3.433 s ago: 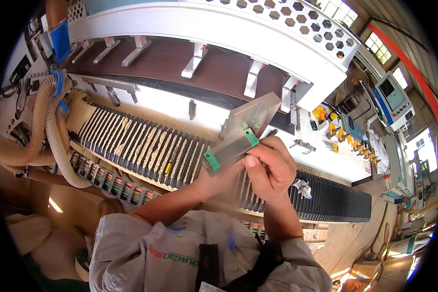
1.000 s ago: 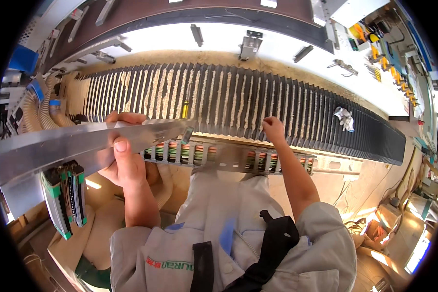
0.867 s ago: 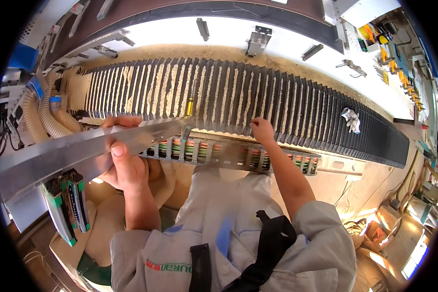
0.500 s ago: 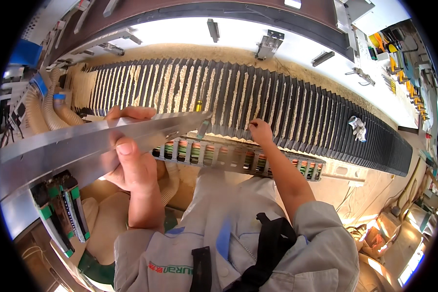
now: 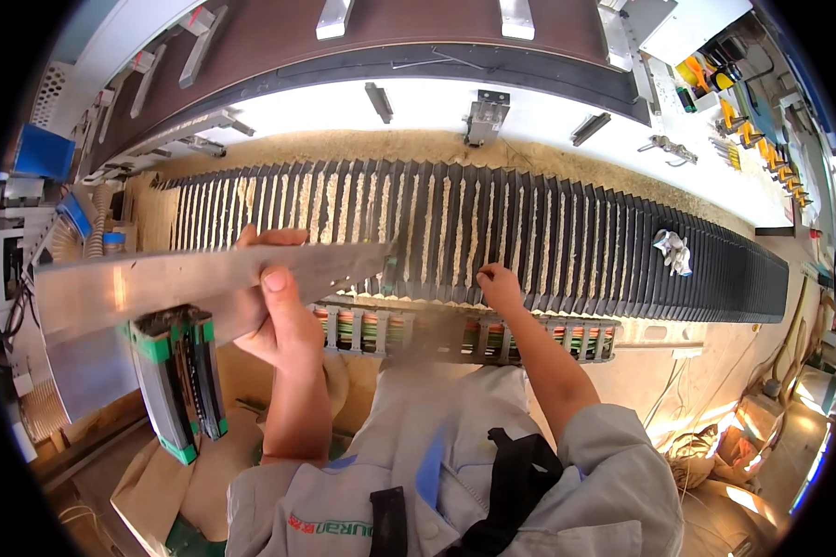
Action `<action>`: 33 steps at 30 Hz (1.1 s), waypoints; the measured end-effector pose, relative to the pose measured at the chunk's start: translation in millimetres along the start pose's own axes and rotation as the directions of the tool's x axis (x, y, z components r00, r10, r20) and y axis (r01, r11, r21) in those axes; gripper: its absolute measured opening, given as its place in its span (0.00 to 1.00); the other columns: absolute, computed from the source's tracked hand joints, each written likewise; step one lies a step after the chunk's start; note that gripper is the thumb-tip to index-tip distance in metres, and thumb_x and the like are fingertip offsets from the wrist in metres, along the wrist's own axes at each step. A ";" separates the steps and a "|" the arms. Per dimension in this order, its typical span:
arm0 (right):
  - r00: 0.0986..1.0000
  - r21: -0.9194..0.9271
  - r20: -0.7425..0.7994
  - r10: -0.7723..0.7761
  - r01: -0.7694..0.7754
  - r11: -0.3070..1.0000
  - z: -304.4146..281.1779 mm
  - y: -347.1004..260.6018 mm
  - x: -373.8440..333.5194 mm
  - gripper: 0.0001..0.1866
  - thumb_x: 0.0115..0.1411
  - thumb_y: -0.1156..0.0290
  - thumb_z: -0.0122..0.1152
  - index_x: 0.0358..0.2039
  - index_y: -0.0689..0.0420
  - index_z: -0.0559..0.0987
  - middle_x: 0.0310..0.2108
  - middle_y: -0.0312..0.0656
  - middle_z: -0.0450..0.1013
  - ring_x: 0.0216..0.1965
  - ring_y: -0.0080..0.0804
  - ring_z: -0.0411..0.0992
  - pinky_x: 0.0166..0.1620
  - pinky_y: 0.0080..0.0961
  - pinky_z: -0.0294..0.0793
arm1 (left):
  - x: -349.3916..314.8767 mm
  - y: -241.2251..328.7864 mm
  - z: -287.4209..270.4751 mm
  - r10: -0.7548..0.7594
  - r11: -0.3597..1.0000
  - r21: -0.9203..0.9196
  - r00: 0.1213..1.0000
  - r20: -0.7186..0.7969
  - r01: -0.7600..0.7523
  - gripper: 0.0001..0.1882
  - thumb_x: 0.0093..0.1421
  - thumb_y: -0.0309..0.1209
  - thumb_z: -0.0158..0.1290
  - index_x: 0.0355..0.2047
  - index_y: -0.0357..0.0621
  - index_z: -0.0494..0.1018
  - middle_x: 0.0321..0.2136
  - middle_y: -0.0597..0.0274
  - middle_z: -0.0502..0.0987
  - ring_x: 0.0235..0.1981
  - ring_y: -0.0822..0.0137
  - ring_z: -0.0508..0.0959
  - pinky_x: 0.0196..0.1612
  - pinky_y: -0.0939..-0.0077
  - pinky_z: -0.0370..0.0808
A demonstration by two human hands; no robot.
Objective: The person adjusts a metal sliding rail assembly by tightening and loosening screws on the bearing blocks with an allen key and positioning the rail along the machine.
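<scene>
My left hand (image 5: 293,325) is closed around a long grey metal strip (image 5: 111,288), thumb on its near face and fingers over its upper edge. The strip is tilted and reaches from the far left to the middle. From its underside hangs a block of black, grey and green parts (image 5: 178,390). My right hand (image 5: 502,288) is closed at the near edge of a black pleated bellows cover (image 5: 567,246), with its fingertips pinched. Whatever those fingertips may hold is too small to make out. Pale sawdust fills many of the pleats.
A cable chain (image 5: 358,330) with coloured wires runs along the near side of the bellows. A crumpled white glove or rag (image 5: 673,252) lies on the pleats at the right. Beyond is a white machine side with metal brackets (image 5: 486,119). Yellow-handled tools (image 5: 748,135) stand far right.
The view has shifted, so the bellows sits lower in the picture. My left hand and the strip have moved right, and the strip is more nearly level. My right hand remains at the bellows edge.
</scene>
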State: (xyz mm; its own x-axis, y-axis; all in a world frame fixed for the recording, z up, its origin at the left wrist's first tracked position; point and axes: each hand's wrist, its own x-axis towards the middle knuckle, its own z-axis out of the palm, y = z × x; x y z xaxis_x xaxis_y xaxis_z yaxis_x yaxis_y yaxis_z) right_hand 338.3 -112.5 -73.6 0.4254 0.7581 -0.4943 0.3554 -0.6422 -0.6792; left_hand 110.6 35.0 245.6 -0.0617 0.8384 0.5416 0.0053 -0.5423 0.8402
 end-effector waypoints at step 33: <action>0.850 -0.757 -0.106 -0.517 0.268 0.596 -163.4 -298.8 311.5 0.10 0.52 0.70 0.57 0.33 0.61 0.80 0.36 0.52 0.78 0.41 0.51 0.77 0.45 0.42 0.76 | 41.4 54.3 -9.0 -0.398 0.916 -0.040 0.916 0.057 0.400 0.39 0.53 0.54 0.60 0.52 0.36 0.61 0.41 0.53 0.71 0.42 0.59 0.75 0.46 0.62 0.72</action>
State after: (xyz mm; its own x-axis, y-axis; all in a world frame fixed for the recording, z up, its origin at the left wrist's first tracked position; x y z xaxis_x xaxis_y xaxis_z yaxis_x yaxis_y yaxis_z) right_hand 500.6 297.1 64.0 0.2656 0.9640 -0.0115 0.9560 -0.2649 -0.1264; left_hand 99.3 39.8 313.4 -0.0015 0.9865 0.1635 -0.0595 -0.1633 0.9848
